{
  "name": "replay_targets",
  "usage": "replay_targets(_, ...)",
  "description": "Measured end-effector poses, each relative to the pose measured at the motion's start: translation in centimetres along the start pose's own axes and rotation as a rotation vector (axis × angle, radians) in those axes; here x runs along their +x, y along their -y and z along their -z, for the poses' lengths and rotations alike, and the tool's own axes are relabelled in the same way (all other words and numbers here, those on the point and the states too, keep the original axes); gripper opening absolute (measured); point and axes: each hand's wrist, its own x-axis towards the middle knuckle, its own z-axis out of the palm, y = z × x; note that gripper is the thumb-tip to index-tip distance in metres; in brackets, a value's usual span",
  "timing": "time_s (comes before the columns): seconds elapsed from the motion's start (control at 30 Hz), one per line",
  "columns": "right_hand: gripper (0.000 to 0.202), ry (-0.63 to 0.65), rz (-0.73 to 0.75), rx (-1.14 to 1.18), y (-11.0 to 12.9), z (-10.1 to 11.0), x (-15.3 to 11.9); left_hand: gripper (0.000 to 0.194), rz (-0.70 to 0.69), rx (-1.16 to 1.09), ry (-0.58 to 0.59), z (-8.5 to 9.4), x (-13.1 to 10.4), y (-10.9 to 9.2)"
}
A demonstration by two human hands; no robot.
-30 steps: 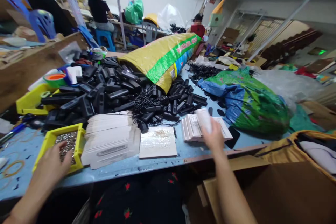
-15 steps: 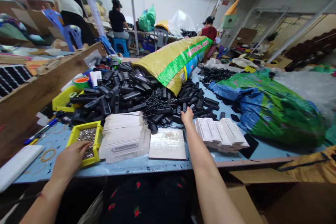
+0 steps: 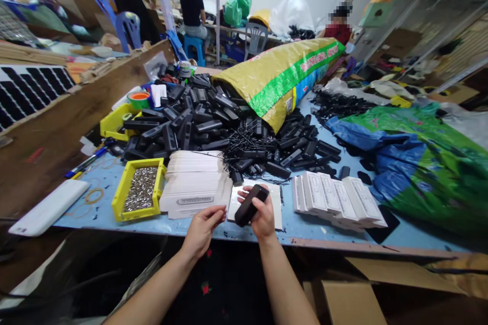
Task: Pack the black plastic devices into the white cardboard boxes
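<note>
My right hand (image 3: 264,217) is wrapped round a black oblong plastic case (image 3: 251,205), held tilted above a flat white board (image 3: 275,219). Just left of it, my left hand (image 3: 204,227) is pinched closed at the fingertips; whatever is between them is too small to make out. Small shiny metal pieces (image 3: 140,189) fill a yellow bin (image 3: 119,198) on the left. Between bin and board stands a stack of flat white cartons (image 3: 196,188). Behind the hands lies a big heap of similar black cases (image 3: 206,126), with thin black sticks (image 3: 249,137) on top.
White printed boxes (image 3: 324,194) stand at the right, near a green and blue sack (image 3: 430,157). A yellow woven sack (image 3: 259,78) lies over the heap. A white phone-like slab (image 3: 49,208) and pens (image 3: 86,163) lie left, by a wooden side board (image 3: 49,137). Other people sit or stand behind.
My right hand has come back from the heap with a black case in it. The left hand has left the yellow bin and moved right, beside the case. The view has shifted.
</note>
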Motion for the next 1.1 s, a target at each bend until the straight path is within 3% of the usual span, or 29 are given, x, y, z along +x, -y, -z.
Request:
replay_targets(0.07, 0.026, 0.001, 0.146, 0.104, 0.5, -1.4, 0.0, 0.035, -0.056, 0.020, 0.014, -0.3, 0.0, 0.1)
replay_targets(0.17, 0.015, -0.139, 0.276, 0.205, 0.6, -2.7, 0.3, 0.026, -0.171, 0.153, 0.046, 0.0, -0.1, 0.1)
replay_targets(0.3, 0.019, -0.212, 0.252, 0.240, 0.0, -3.2, 0.7, 0.022, -0.283, 0.311, 0.082, 0.4, 0.0, 0.1)
replay_targets(0.47, 0.022, -0.261, 0.157, 0.245, -0.6, -2.9, 0.9, 0.029, -0.297, 0.316, 0.072, -0.2, -0.2, 0.5)
replay_targets(0.6, 0.021, -0.311, 0.128, 0.165, -0.6, -2.5, 0.7, 0.028, -0.324, 0.456, 0.097, -0.1, -0.5, 0.4)
replay_targets(0.7, 0.016, -0.256, 0.290, -0.043, -0.2, -0.9, 0.2, 0.031, -0.549, 0.831, 0.100, 2.4, 0.0, -0.4)
replay_targets(0.77, 0.014, -0.115, 0.410, -0.301, 0.1, 1.0, 0.1, 0.041, -0.747, 1.195, 0.031, 4.9, 0.7, -1.1)
replay_targets(0.87, 0.015, 0.069, 0.365, -0.579, 0.0, 4.3, 1.4, 0.048, -0.793, 1.614, -0.024, 7.9, 2.0, -2.2)
replay_targets(0.9, 0.015, 0.038, 0.319, -0.570, -0.2, 5.3, 2.2, 0.048, -0.766, 1.704, -0.024, 8.3, 2.4, -2.6)
replay_targets(1.0, 0.029, -0.301, 0.253, -0.537, -0.7, 7.3, 4.4, 0.041, -0.625, 1.917, 0.035, 7.8, 3.1, -4.2)
replay_targets(1.07, 0.048, -0.440, 0.310, -0.712, -0.9, 7.9, 5.2, 0.028, -0.531, 1.999, 0.113, 6.8, 3.2, -5.3)
replay_targets(1.1, 0.054, -0.440, 0.367, -0.833, -0.9, 8.0, 5.3, 0.024, -0.507, 2.021, 0.144, 6.4, 3.1, -5.8)
